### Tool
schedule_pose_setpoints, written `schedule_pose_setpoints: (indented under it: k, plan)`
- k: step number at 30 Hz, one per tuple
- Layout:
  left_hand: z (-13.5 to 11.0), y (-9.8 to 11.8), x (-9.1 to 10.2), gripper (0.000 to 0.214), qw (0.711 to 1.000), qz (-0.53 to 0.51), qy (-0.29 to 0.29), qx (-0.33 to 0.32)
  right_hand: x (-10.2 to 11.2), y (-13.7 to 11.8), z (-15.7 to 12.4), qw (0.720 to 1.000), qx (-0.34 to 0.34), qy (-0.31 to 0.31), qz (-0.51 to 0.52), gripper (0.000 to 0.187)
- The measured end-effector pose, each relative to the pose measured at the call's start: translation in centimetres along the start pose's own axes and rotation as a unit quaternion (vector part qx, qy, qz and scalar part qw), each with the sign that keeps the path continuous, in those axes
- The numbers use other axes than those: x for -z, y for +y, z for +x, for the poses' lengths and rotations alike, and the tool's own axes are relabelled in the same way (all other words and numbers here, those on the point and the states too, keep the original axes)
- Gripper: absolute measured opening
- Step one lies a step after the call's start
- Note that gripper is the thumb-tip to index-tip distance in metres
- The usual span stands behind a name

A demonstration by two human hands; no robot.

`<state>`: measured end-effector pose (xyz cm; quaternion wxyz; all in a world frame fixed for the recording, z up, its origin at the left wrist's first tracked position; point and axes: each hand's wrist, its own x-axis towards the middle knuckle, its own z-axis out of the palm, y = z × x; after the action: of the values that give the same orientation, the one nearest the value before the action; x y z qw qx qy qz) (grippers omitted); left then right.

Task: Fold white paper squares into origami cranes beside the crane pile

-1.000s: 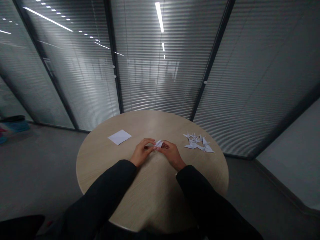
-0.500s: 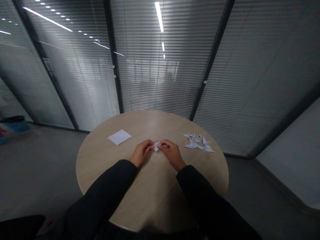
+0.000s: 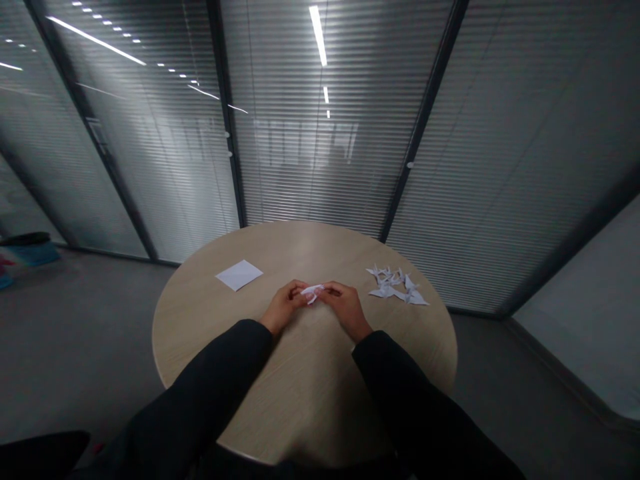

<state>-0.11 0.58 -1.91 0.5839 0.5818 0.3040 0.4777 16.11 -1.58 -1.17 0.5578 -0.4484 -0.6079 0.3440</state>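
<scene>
A small piece of folded white paper [image 3: 312,291] is pinched between my two hands, just above the middle of the round table. My left hand [image 3: 285,306] grips its left side with closed fingers. On the opposite side, the thumb and fingers of my right hand [image 3: 345,307] close on the paper's right part. My fingertips cover its ends, so its full shape is hidden. Several folded white paper cranes [image 3: 395,285] lie in a cluster to the right of my right hand. Off to the left rests a flat white sheet of paper [image 3: 239,275].
The round wooden table [image 3: 300,400] has a curved edge. Behind it stands a glass partition with blinds [image 3: 320,180] and dark frames. A blue bin with a black liner [image 3: 33,249] sits on the floor at far left.
The folded paper has turned between my fingers: a diamond shape showed before, and now a longer, narrower shape lies across. My hands have barely moved.
</scene>
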Motion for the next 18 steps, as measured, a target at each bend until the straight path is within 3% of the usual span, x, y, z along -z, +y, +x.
schedule_pose_setpoints:
  k: [6,11,18]
  plan:
    - [-0.31,0.75,0.33,0.047,0.994,-0.082,0.012,0.077,0.15,0.05,-0.09,0.999,0.027,-0.025,-0.011,0.042]
    - [-0.41,0.92,0.52,0.040,0.987,-0.114,-0.009,0.112,0.43,0.00,-0.07,0.996,0.072,-0.046,-0.025,0.025]
    - [-0.38,0.98,0.34,0.037,0.983,-0.149,0.012,0.110,0.56,-0.18,-0.11,0.991,0.110,-0.040,-0.058,0.022]
